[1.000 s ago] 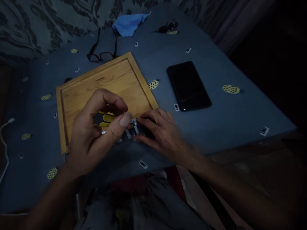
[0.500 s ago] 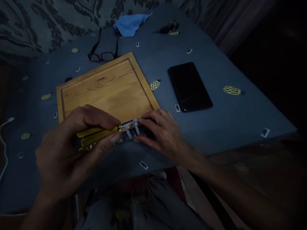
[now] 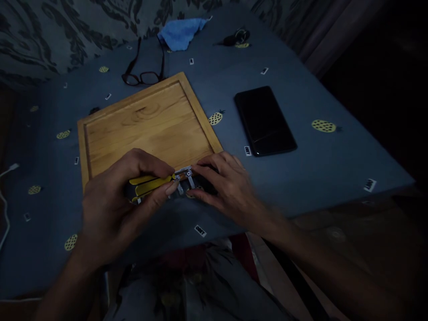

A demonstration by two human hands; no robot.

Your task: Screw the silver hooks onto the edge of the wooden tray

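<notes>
Yellow-handled pliers point(image 3: 154, 184) are pinched between the thumb and fingers of my left hand point(image 3: 112, 209). Their tip meets one of the small metal hook-like fittings point(image 3: 190, 177) along the near edge of a framed wooden board point(image 3: 147, 129). My right hand point(image 3: 225, 185) rests at the board's near right corner, fingers bent around the end of the fittings, thumb below. Whether its fingertips grip the metal or only steady the board's edge is hard to make out. My left fingers hide the left part of that edge.
A black phone point(image 3: 265, 120) lies right of the board. Behind it are eyeglasses point(image 3: 143, 78), a blue cloth point(image 3: 182, 33) and a dark object like keys point(image 3: 237, 36). A white cable point(image 3: 5, 209) runs along the left. The patterned tablecloth point(image 3: 301, 178) covers the table.
My left hand has moved right along the board's near edge with the pliers, whose tip is now at a fitting closer to my right hand. My right hand has stayed in place.
</notes>
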